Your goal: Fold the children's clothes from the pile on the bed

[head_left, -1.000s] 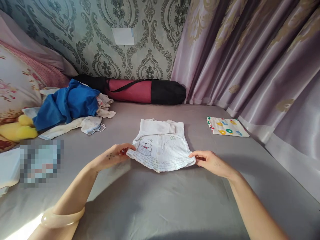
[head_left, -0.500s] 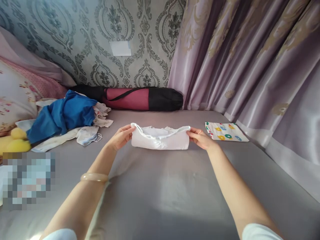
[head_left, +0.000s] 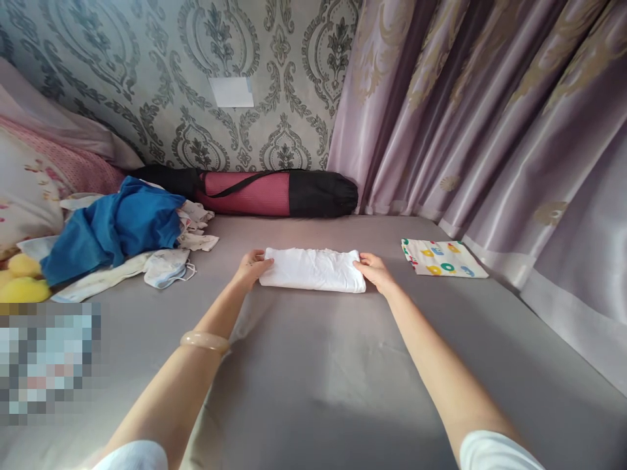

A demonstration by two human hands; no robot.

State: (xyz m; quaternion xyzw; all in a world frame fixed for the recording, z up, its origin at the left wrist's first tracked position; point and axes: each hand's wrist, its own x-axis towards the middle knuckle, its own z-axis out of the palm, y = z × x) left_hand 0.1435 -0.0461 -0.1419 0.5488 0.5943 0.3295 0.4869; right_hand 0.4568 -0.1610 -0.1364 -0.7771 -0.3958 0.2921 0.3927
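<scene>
A white cloth garment point(head_left: 313, 269), folded into a flat oblong, lies on the grey sheet point(head_left: 313, 365) in front of me. My left hand point(head_left: 252, 266) pinches its left end, the thumb on top and the other fingers around the far side. At the opposite end my right hand point(head_left: 375, 269) grips the right edge in the same way. The garment's upper face is slightly wrinkled, and its exact kind cannot be made out.
A folded cloth with colourful prints point(head_left: 443, 258) lies to the right, near the curtain point(head_left: 470, 130). At left is a heap with a blue cloth point(head_left: 117, 222) and pale clothes point(head_left: 166, 266). A red and black long bag point(head_left: 249, 194) rests against the wall.
The far edge held up by both hands has come down, so the white garment now lies folded flat. My hands have lowered and moved slightly closer together.
</scene>
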